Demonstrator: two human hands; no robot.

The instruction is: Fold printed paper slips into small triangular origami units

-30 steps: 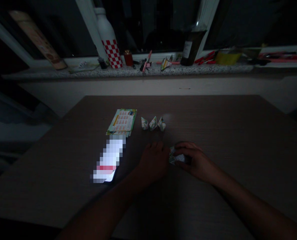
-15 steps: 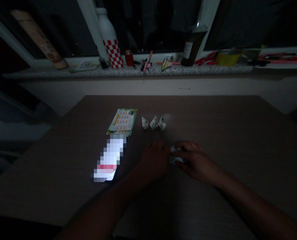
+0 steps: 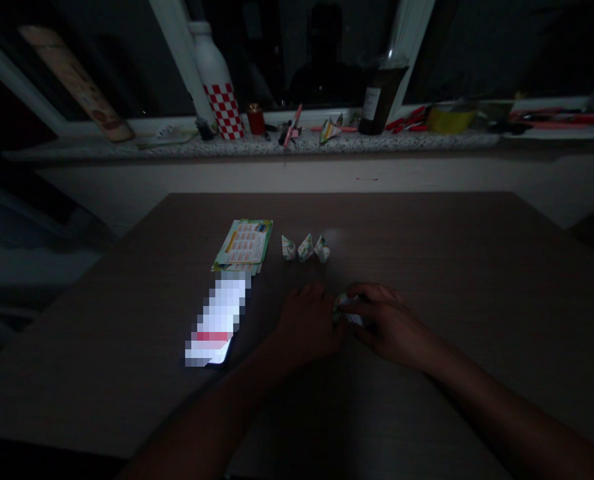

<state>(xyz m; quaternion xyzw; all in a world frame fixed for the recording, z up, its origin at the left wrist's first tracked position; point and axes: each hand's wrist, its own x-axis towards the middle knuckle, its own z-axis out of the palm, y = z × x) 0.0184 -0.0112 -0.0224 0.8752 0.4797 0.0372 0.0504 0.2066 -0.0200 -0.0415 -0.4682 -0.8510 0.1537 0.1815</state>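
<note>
Between my hands lies a small piece of printed paper, mostly covered by fingers. My right hand pinches it from the right, thumb and fingers closed around it. My left hand presses on the paper's left side with its fingers bent; the fingertips are partly hidden in the dark. Just beyond stand three small folded paper shapes in a row, printed in white and green. To their left is a stack of printed paper sheets with green edges.
A lit phone lies on the wooden table, left of my left hand. Along the granite windowsill stand a red-and-white checkered bottle, a dark bottle, a red jar and a tall tube.
My left hand has shifted slightly, its thumb side now lower and closer to the right thumb. Less of the paper shows between my hands. The view has moved a little.
</note>
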